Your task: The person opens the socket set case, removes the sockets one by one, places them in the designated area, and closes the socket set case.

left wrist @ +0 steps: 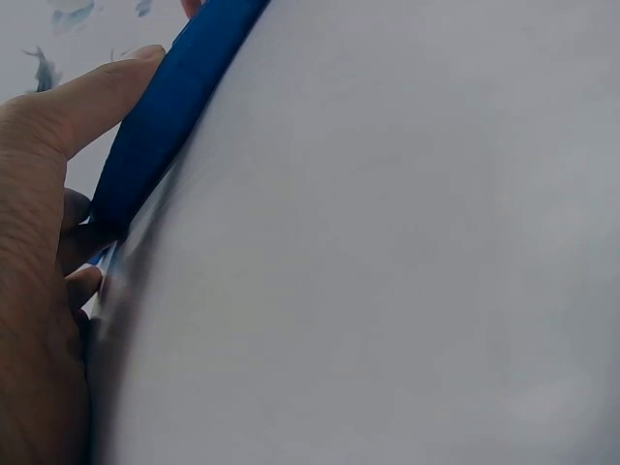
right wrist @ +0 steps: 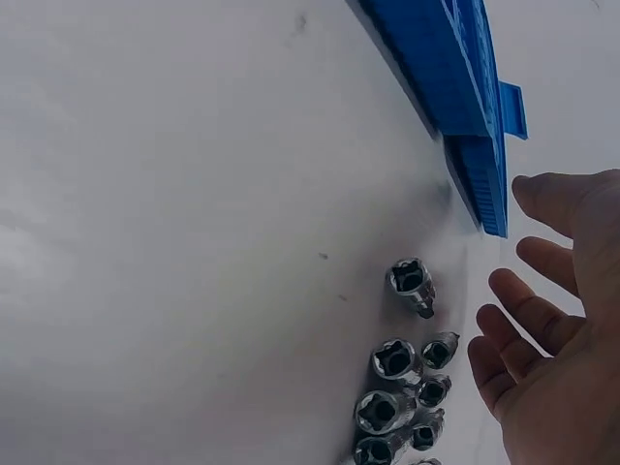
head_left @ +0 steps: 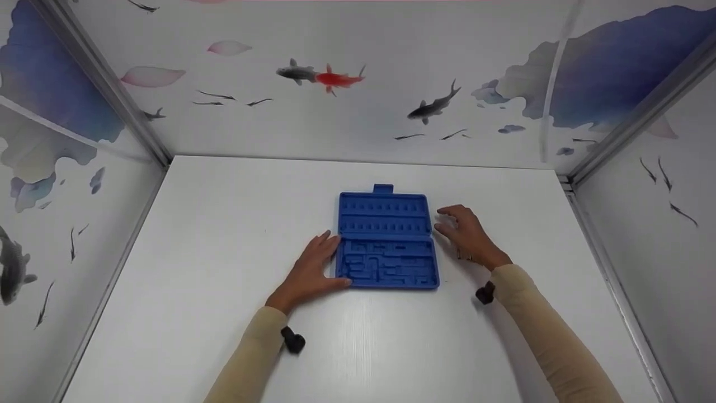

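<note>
A blue plastic socket-set case [head_left: 386, 236] lies unfolded on the white table, its moulded recesses facing up and its latch tab [head_left: 383, 188] at the far side. My left hand [head_left: 311, 270] holds its near left corner, thumb at the front edge and fingers along the left side. In the left wrist view the thumb [left wrist: 102, 97] presses on the case wall. To the right of the case, my right hand [head_left: 470, 239] hovers with fingers spread and loosely bent, holding nothing. Several metal sockets [right wrist: 394, 359] stand near it in the right wrist view, mostly hidden by that hand from above.
The white table [head_left: 224, 235] meets printed panels with painted fish [head_left: 341, 78] at the back and sides. Metal frame posts [head_left: 604, 145] run up the corners. Each wrist carries a small black camera [head_left: 294, 341].
</note>
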`<action>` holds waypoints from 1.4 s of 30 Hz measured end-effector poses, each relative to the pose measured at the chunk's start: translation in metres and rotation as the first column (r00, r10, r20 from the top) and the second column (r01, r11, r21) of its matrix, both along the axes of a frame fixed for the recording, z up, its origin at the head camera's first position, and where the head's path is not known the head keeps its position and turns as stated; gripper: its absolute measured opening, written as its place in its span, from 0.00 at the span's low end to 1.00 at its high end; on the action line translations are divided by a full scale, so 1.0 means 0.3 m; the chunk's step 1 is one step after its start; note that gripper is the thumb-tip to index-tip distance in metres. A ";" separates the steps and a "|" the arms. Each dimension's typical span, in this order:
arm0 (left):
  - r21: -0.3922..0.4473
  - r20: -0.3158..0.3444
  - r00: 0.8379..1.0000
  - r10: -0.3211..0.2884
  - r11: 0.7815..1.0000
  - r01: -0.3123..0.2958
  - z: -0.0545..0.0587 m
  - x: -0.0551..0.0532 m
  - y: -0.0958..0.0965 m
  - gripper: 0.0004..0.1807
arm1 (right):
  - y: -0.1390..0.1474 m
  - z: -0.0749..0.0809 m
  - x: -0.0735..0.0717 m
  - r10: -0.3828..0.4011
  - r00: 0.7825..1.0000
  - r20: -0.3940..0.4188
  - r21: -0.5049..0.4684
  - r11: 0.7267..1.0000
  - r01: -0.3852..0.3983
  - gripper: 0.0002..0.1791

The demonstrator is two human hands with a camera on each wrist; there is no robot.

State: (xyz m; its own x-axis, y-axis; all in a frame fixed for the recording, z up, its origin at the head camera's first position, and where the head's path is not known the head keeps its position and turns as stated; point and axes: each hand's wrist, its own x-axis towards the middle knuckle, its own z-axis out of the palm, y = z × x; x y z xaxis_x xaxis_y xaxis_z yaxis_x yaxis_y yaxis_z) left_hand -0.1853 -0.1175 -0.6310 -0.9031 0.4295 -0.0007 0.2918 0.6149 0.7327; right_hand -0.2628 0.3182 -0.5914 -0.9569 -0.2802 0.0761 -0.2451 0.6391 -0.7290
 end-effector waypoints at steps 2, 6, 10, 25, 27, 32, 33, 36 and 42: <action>0.003 -0.006 1.000 0.000 1.000 0.000 -0.001 -0.001 -0.002 0.65 | -0.006 -0.001 -0.024 0.013 1.000 -0.010 0.011 1.000 -0.013 0.27; 0.010 -0.018 1.000 -0.012 1.000 0.013 -0.002 -0.004 -0.004 0.65 | -0.022 -0.003 -0.071 0.032 0.999 -0.034 0.052 0.998 -0.030 0.27; 0.016 -0.027 0.999 -0.020 1.000 0.020 -0.004 -0.003 -0.004 0.65 | -0.033 -0.009 -0.111 0.040 0.999 -0.036 0.070 0.997 -0.038 0.27; -0.033 -0.067 0.995 -0.071 0.997 0.069 0.007 -0.008 -0.003 0.66 | -0.093 -0.006 -0.187 0.010 0.999 0.050 0.138 0.990 -0.017 0.31; -0.036 -0.059 0.996 -0.065 0.997 0.063 0.008 -0.007 -0.006 0.66 | -0.098 -0.004 -0.192 0.013 0.998 0.065 0.148 0.989 -0.023 0.31; -0.028 -0.057 0.997 -0.061 0.998 0.060 0.007 -0.005 -0.005 0.66 | -0.096 0.010 -0.184 -0.007 0.994 0.112 0.083 0.997 -0.002 0.31; -0.028 -0.058 0.996 -0.062 0.998 0.060 0.006 -0.005 -0.004 0.66 | -0.095 0.014 -0.180 -0.011 0.993 0.119 0.060 0.998 0.004 0.31; -0.032 -0.054 0.997 -0.062 0.998 0.060 0.004 -0.006 -0.003 0.67 | -0.092 0.023 -0.169 -0.022 0.994 0.105 0.011 1.000 0.021 0.30; -0.026 -0.025 0.999 -0.046 0.999 0.046 0.004 -0.007 -0.009 0.67 | -0.087 0.050 -0.141 -0.040 0.998 0.049 -0.046 0.998 0.043 0.29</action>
